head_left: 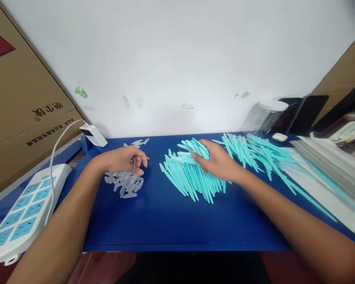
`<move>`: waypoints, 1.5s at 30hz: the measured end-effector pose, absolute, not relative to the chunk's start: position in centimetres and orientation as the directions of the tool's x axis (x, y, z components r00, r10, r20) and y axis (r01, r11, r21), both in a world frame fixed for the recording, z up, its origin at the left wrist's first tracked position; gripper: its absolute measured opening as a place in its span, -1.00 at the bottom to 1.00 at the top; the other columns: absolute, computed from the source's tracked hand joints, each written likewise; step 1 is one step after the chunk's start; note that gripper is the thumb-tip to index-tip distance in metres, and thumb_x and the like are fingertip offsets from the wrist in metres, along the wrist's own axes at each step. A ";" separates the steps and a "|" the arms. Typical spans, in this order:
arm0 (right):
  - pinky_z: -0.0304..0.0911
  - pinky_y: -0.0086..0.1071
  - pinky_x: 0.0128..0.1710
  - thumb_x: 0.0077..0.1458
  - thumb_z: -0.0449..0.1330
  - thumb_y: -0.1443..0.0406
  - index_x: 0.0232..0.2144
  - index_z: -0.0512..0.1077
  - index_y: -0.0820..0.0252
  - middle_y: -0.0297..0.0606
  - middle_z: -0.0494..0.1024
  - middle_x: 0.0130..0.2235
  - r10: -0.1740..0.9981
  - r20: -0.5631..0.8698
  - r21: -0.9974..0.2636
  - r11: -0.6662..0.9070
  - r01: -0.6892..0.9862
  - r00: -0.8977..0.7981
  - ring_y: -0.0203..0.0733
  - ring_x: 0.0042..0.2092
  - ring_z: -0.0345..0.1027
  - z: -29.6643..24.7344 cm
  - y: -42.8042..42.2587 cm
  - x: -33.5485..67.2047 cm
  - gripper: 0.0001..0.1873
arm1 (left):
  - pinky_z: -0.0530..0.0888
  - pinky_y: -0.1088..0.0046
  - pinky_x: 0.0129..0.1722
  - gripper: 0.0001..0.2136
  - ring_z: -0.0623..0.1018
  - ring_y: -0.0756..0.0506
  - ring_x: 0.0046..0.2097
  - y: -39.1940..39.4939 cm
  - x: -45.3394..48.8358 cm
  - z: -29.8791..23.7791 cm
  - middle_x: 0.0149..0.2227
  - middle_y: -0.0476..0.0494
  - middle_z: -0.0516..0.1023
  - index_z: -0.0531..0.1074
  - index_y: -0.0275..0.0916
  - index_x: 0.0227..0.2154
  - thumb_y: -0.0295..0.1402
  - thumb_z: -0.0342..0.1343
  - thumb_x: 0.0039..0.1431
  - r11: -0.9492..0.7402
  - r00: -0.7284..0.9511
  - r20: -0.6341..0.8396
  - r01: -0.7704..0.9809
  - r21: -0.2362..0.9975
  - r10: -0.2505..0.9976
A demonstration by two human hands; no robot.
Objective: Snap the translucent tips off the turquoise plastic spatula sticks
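My right hand [211,157] is wrapped around a bundle of slim turquoise plastic sticks [192,148], which look like eyebrow razors. Below it lies a fanned pile of the same sticks [192,181], roughly side by side on the blue table [177,225]. My left hand [130,159] hovers over a heap of small translucent caps [128,183], its fingers loosely curled and the thumb apart from the index finger. Nothing shows between them. A few more caps [139,142] lie behind that hand.
More turquoise sticks [254,152] are scattered on the right, near a clear jar [266,116], dark phones [307,114], a white earbud case [279,137] and stacked white packaging [334,173]. On the left are a power strip [29,209], a white charger [94,135] with its cable, and a cardboard box [26,98].
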State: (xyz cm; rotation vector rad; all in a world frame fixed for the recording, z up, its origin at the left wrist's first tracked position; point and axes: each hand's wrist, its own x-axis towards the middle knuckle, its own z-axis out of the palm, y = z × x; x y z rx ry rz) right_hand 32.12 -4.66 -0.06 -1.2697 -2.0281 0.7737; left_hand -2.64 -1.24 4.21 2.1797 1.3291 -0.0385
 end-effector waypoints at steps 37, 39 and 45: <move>0.25 -0.28 -0.43 0.36 0.15 0.04 -0.17 0.34 0.11 -0.46 0.42 -0.58 0.895 0.178 -0.774 0.383 0.504 -0.408 -0.16 -0.57 0.39 0.4 -4.8 32.2 -0.72 | 0.42 0.41 -0.35 -0.63 0.52 -0.09 -0.34 -3.5 2.7 3.1 -0.38 -0.10 0.60 0.58 -0.20 -0.32 0.05 0.28 0.20 -0.427 0.531 0.025 0.652 0.627 0.847; 0.25 -0.30 -0.45 0.36 0.15 0.02 -0.21 0.34 0.10 -0.44 0.46 -0.54 0.887 0.166 -0.800 0.376 0.467 -0.431 -0.17 -0.56 0.40 0.4 -4.9 32.2 -0.71 | 0.48 0.40 -0.30 -0.64 0.56 -0.10 -0.31 -3.4 3.4 2.8 -0.33 -0.14 0.63 0.55 -0.22 -0.29 0.02 0.31 0.19 -0.416 0.428 0.191 0.529 0.740 0.884; 0.31 -0.32 -0.47 0.36 0.16 0.02 -0.21 0.35 0.12 -0.39 0.49 -0.36 0.844 0.135 -0.876 0.346 0.335 -0.519 -0.25 -0.54 0.40 0.5 -5.2 31.8 -0.70 | 0.56 0.39 -0.36 -0.63 0.68 -0.17 -0.29 -3.6 4.7 1.4 -0.30 -0.23 0.71 0.65 -0.28 -0.18 -0.08 0.42 0.11 -0.322 0.204 0.279 0.228 0.919 0.938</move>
